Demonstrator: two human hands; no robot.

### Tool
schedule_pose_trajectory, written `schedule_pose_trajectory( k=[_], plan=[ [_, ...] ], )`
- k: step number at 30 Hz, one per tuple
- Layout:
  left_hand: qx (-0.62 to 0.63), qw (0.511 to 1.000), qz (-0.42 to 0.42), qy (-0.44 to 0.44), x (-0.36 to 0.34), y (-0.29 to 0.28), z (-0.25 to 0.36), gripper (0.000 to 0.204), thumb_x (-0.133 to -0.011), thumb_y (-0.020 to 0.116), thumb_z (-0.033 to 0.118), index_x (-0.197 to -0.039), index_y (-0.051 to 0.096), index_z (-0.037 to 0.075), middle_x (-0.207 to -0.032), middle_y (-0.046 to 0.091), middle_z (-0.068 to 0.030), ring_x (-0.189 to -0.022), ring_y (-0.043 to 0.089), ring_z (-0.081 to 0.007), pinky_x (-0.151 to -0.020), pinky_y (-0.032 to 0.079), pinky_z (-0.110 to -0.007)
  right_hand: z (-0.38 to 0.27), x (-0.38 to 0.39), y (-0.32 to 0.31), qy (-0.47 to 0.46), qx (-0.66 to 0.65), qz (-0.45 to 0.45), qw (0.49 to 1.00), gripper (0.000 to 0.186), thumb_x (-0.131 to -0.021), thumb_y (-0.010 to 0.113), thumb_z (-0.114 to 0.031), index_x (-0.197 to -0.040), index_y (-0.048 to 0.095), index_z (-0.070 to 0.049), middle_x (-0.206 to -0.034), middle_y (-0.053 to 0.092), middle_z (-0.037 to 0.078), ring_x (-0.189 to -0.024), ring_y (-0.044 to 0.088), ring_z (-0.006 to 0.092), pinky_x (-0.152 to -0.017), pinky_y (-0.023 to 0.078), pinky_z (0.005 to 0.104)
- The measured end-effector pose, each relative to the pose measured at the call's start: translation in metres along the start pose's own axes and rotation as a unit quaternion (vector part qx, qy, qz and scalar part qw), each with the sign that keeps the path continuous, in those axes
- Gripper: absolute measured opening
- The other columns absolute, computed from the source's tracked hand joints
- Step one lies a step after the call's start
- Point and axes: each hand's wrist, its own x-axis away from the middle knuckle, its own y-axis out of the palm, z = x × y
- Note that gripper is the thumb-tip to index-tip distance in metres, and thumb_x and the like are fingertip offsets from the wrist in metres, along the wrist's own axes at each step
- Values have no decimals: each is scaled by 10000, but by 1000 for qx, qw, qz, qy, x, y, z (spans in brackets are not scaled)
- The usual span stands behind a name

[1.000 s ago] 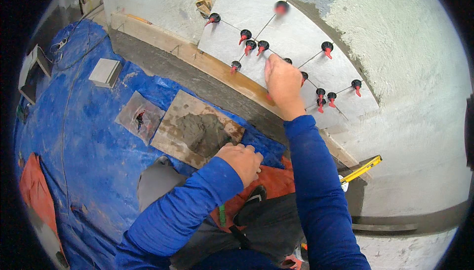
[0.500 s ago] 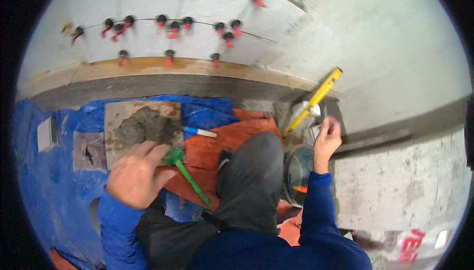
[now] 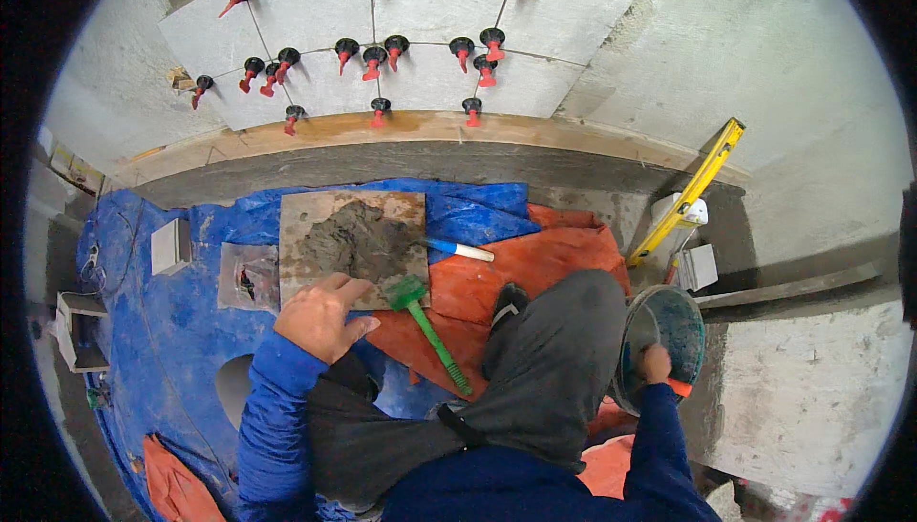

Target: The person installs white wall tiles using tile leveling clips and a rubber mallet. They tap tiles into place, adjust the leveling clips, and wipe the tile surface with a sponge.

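My left hand is open and empty, thumb apart from the fingers, over the near edge of a square board. A heap of grey mortar lies on that board. Just right of the hand rests a green mallet, its head against the board's corner. A tool with a blue and white handle leans from the board onto orange cloth. My right hand reaches down inside a bucket, its fingers mostly hidden. Beside its wrist an orange handle shows at the bucket's rim.
A yellow spirit level leans against the wall corner. Pale tiles on the wall carry several black and red levelling clips. On the blue tarp are a plastic bag and a white block. A grey slab stands at right.
My right hand has gone from above the bucket, fingers pinched near the spirit level, down into the bucket. The view has shifted left; my left hand stays near the board, the mallet unmoved.
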Motion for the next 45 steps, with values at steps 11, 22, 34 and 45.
schedule_pose_trajectory(
  k=[11, 22, 34, 45],
  plan=[
    [5, 999, 53, -7, -4, -9, -13, 452, -842, 788, 312, -1202, 687, 59, -1091, 695, -191, -985, 687, -427, -847, 560, -503, -164, -4, -213, -197, -360, -7, 912, 277, -984, 649, -263, -1003, 711, 6, -798, 700, 217, -751, 691, 411, -670, 507, 445],
    [29, 976, 176, -126, 8, -36, -48, 433, -868, 785, 323, -1217, 704, 79, -1121, 733, -172, -974, 711, -369, -833, 567, -476, -386, -17, -249, -535, 69, -51, 840, 327, -946, 620, -332, -960, 758, -36, -980, 730, 232, -923, 700, 452, -795, 556, 527],
    [51, 974, 186, -118, 10, -38, -60, 455, -882, 795, 285, -1242, 691, 28, -1082, 737, -192, -892, 727, -328, -801, 573, -411, -479, 51, -159, -475, -105, 79, 870, 241, -921, 707, -300, -925, 720, -60, -906, 723, 193, -869, 712, 407, -780, 568, 519],
    [131, 982, 121, -58, -2, -36, -45, 427, -859, 765, 97, -1263, 667, -2, -1131, 715, -172, -857, 682, -268, -778, 552, -355, -98, 7, -171, -50, -135, 188, 972, 279, -864, 761, -278, -986, 690, -37, -973, 721, 227, -939, 693, 449, -821, 542, 528]
  ],
)
